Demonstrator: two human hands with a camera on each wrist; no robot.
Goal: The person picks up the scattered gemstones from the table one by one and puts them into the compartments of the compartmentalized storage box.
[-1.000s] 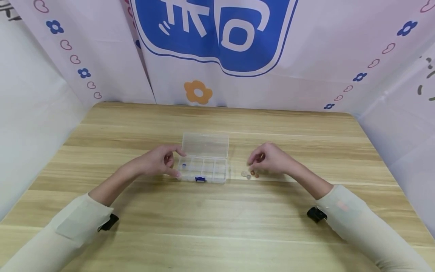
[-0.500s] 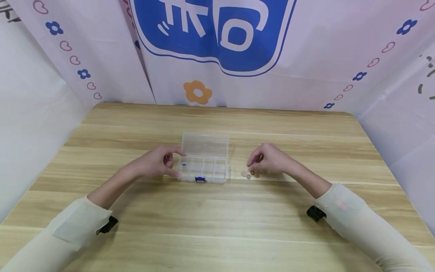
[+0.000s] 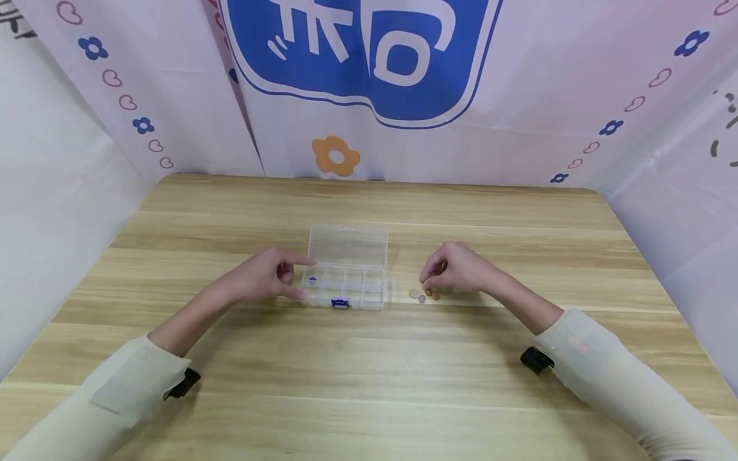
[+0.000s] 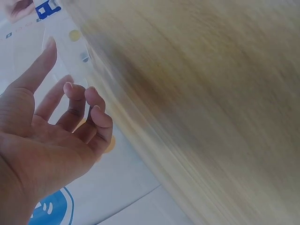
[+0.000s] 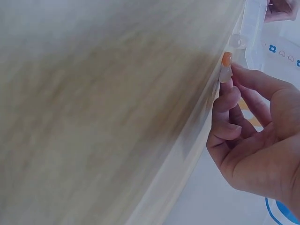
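"Two hands, one clear box point(image 3: 371, 305) and a wooden table point(image 3: 369, 374): what has just changed?"

"Very little. The right hand point(image 3: 458, 267) remains bent over the loose pieces, thumb and index fingertip close together beside an orange piece point(image 5: 227, 58), with clear pieces point(image 5: 237, 41) near. The work appears to be held at the picking-up stage; no piece is seen on its way to the compartments."

"Does that hand have hold of one?"

"Cannot be told. In the right wrist view the thumb tip touches, or nearly touches, the orange piece; a pale spot at the index fingertip may be a clear piece or a nail. Other fingers curl toward the palm."

"And the left hand point(image 3: 265, 274)?"

"Thumb and index finger spread wide, set at the near and far corners of the box's left end; remaining fingers loosely bent, nothing enclosed. Judged by its place, it steadies the box. Lid point(image 3: 348, 246) laid back, latch point(image 3: 340, 303) at the front, one blue piece point(image 3: 312, 280) in a compartment at the left end."

"What differs from the frame a second earlier?"

"Left index finger slightly straighter; right fingertips perhaps a trifle closer together, though the shift is almost too small to read. Box, lid and blue piece keep their places. So do the loose pieces, to the right of the box, near but apart from it."
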